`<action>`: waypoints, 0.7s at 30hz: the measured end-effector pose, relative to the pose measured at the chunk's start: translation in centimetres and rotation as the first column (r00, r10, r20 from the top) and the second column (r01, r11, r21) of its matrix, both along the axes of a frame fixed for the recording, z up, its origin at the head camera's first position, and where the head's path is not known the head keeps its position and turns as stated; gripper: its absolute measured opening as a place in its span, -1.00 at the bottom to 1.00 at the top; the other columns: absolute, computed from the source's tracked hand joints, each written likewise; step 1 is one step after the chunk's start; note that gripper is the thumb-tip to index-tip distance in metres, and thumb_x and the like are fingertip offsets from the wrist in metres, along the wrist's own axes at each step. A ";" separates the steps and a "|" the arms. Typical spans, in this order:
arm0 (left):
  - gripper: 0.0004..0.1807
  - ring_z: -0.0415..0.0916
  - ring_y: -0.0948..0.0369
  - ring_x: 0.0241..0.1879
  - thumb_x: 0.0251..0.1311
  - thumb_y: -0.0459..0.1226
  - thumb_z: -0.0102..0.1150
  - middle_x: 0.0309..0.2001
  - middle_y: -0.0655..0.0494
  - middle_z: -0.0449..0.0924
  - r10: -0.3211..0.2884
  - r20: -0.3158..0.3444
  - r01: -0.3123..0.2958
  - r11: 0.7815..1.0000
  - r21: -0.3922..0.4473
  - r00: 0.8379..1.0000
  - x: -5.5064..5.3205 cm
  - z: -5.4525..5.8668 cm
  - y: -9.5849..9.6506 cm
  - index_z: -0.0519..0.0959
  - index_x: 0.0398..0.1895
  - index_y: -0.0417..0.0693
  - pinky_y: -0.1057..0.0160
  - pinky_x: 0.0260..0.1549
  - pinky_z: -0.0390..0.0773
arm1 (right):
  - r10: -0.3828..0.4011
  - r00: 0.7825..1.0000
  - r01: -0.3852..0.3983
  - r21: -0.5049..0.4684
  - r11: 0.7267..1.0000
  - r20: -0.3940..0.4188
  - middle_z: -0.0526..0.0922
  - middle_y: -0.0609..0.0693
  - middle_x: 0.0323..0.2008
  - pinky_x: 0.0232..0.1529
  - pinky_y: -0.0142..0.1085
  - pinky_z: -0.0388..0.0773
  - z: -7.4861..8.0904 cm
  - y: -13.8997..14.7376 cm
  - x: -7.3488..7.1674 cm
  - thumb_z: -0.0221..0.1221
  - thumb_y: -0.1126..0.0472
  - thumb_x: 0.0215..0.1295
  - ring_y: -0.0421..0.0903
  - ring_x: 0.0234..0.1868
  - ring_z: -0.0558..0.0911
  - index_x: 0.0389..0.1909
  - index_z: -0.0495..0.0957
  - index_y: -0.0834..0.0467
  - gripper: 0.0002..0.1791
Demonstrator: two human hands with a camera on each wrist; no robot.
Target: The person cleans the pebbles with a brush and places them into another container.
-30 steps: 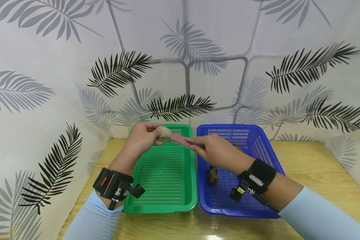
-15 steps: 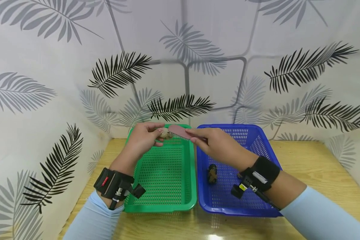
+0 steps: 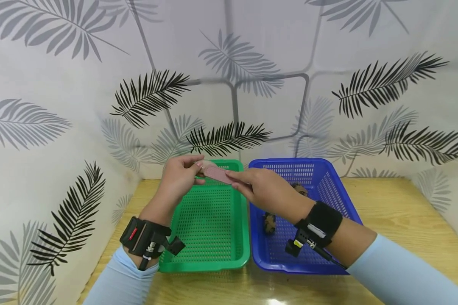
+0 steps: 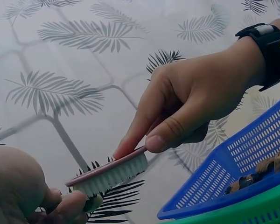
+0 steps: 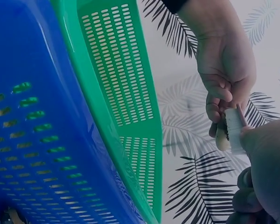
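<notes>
My left hand (image 3: 178,176) holds a pale, roundish object with dark specks (image 5: 220,140) above the far end of the green basket. Fingers and a brush cover much of the object, so its kind cannot be told. Between the thumb and fingers of my right hand (image 3: 271,188) is a small brush (image 4: 109,175) with a pink back and white bristles. Its bristles face down and lie against the pale object in the left wrist view. The right hand hovers over the blue basket's left side.
A green basket (image 3: 206,233) with slotted walls stands at the left. Beside it is a blue basket (image 3: 286,161) with a few dark brown, patchy lumps (image 3: 269,223) inside. Both stand on a wooden table (image 3: 389,212), with a leaf-patterned sheet (image 3: 275,110) behind.
The brush has shifted back and forth over the pale object, rising half a second ago and now lying lower and further left. My left hand keeps nearly the same place.
</notes>
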State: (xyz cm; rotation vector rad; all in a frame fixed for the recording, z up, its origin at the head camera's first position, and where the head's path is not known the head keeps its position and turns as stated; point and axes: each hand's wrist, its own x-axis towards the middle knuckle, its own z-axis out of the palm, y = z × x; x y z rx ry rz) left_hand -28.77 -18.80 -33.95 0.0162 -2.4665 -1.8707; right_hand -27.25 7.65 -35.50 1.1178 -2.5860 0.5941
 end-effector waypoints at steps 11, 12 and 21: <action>-0.60 0.79 -0.06 0.03 0.78 -0.33 0.10 0.30 -0.31 0.69 -0.003 -0.016 0.003 1.000 0.016 1.000 -0.2 0.2 -0.1 0.64 0.53 -0.19 0.32 -0.25 0.90 | -0.030 0.994 0.025 0.045 0.999 0.107 0.74 -0.11 -0.29 -0.46 -0.41 0.44 -0.9 0.6 0.0 0.29 0.12 0.74 -0.27 -0.47 0.45 0.48 0.71 0.09 -0.58; -0.59 0.78 -0.08 0.05 0.79 -0.32 0.09 0.31 -0.31 0.69 -0.012 -0.011 0.013 1.000 0.017 1.000 -0.2 0.3 -0.1 0.63 0.53 -0.19 0.32 -0.26 0.89 | -0.037 0.992 0.031 0.051 0.998 0.120 0.73 -0.12 -0.30 -0.46 -0.41 0.45 -0.9 0.7 -0.1 0.29 0.12 0.74 -0.26 -0.47 0.45 0.48 0.70 0.09 -0.58; -0.55 0.72 0.17 -0.08 0.79 -0.27 0.12 0.33 -0.25 0.65 -0.070 0.035 0.067 0.996 0.062 0.997 -0.5 -0.4 -1.1 0.57 0.59 -0.19 0.37 -0.22 0.86 | -0.099 0.957 0.102 0.000 0.995 0.273 0.52 -0.13 -0.40 -0.50 -0.35 0.37 -0.1 1.8 -0.5 0.23 0.03 0.78 -0.24 -0.55 0.37 0.56 0.64 -0.02 -0.54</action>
